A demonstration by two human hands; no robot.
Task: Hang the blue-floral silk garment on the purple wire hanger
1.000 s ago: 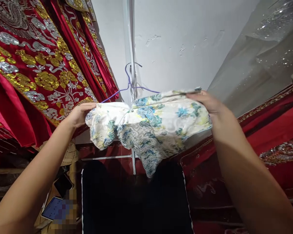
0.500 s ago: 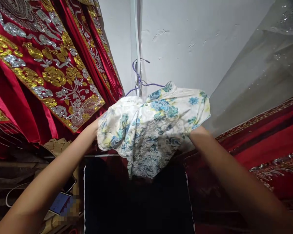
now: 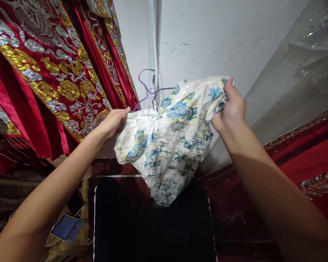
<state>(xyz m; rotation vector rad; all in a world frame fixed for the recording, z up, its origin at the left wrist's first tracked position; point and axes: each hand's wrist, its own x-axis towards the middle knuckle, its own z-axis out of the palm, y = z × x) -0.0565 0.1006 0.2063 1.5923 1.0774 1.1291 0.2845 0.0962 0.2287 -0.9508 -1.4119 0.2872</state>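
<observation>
A white short-sleeved blouse [image 3: 175, 134] with blue, green and yellow flowers hangs on a purple wire hanger [image 3: 147, 91] in front of me. Its hook points up and to the left, and the rest of the hanger is inside the blouse. My left hand [image 3: 116, 122] pinches the blouse's shoulder on the left, close to the hanger's arm. On the other side my right hand [image 3: 232, 105] grips the right sleeve, thumb on top and fingers curled behind the cloth. The blouse's lower part narrows downward in front of my dark clothing.
Red cloth hangings [image 3: 68, 80] with gold and silver sequins hang at the left. A pale wall [image 3: 202, 40] with a vertical pipe stands behind. Clear plastic sheeting [image 3: 297, 72] and red fabric [image 3: 317, 156] are on the right. A lit phone [image 3: 64, 226] lies at the lower left.
Both hands, hidden behind the blouse before, now show at its shoulder and sleeve. The right shoulder has risen, and the hanger's hook has shifted left and turned.
</observation>
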